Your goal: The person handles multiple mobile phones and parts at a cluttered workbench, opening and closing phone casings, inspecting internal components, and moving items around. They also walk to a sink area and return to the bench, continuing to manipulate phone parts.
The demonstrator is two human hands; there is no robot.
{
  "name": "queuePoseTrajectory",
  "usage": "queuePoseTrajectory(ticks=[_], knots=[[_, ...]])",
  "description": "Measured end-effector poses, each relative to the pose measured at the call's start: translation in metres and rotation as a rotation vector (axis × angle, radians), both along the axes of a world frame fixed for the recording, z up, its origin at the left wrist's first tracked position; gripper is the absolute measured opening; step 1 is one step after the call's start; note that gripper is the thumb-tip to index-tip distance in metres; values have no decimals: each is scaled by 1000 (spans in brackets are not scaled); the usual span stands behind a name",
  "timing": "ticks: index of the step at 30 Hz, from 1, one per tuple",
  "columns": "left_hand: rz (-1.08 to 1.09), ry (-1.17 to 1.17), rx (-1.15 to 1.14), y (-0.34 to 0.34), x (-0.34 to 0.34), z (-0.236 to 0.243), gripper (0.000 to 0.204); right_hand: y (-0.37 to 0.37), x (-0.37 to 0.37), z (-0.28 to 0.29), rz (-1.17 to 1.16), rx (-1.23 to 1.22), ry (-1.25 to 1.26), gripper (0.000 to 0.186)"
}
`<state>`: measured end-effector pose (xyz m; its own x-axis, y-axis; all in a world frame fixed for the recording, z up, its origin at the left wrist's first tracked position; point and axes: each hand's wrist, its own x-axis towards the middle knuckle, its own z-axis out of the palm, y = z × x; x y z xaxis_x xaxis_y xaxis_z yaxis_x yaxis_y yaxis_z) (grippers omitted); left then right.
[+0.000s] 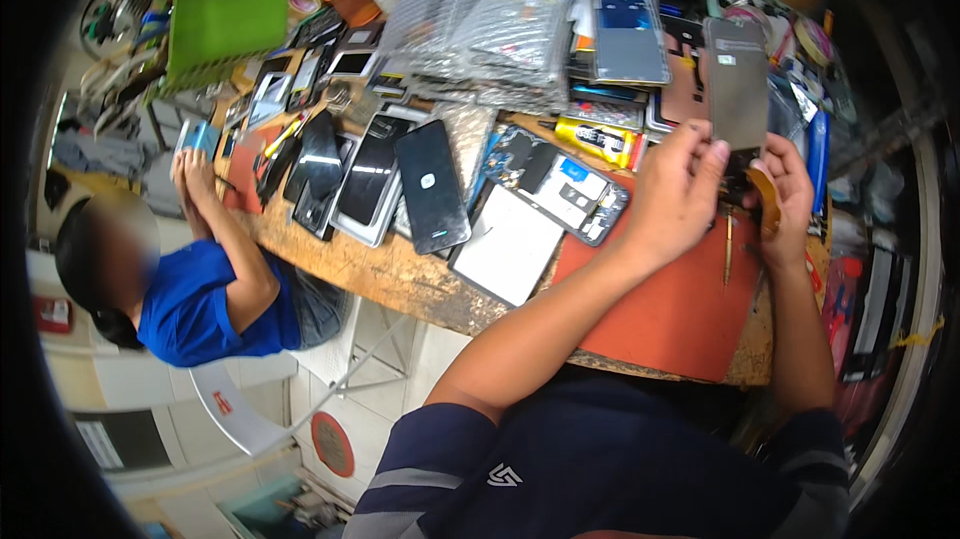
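Observation:
My left hand (675, 194) pinches the lower left of an upright grey phone screen part (737, 79). My right hand (790, 189) grips the same part at its lower right, where a curved orange-brown flex strip (765, 199) hangs by the fingers. Below them a thin brass-coloured tool (728, 249) is over the red work mat (650, 319). Left of my hands lie an opened phone (555, 184), a white pad (497, 249) and a black phone (432, 184). A yellow glue tube (590, 139) sits just behind the opened phone.
The worn wooden bench (380, 284) holds several phones, bubble-wrap stacks (510, 29) and a green basket (220, 29). At the left, a person in a blue shirt (200, 309) sits with both hands (195, 169) at a light-blue phone. A folding chair (240, 414) stands below the bench edge.

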<state>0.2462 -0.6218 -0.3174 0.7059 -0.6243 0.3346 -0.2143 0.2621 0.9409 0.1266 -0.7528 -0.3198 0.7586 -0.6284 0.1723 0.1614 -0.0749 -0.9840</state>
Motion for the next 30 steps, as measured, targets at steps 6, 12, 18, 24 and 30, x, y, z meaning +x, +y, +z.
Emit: queuePoseTrajectory(ticks=[6,12,18,24,30], knots=[[-14,68,-39,-1,-6,10,17,2,5,-1,-83,-210,-137,56],[-29,286,-144,-6,-2,0,18,2,-3,8,-63,-666,-124,101],[-60,375,-234,-3,6,1,22,12,0,7,6,-1141,-207,102],[-398,469,-111,8,8,14,21,16,-2,27,-190,-1372,-78,52],[-345,215,-210,26,-2,42,15,11,0,30,-303,-1287,-242,49]])
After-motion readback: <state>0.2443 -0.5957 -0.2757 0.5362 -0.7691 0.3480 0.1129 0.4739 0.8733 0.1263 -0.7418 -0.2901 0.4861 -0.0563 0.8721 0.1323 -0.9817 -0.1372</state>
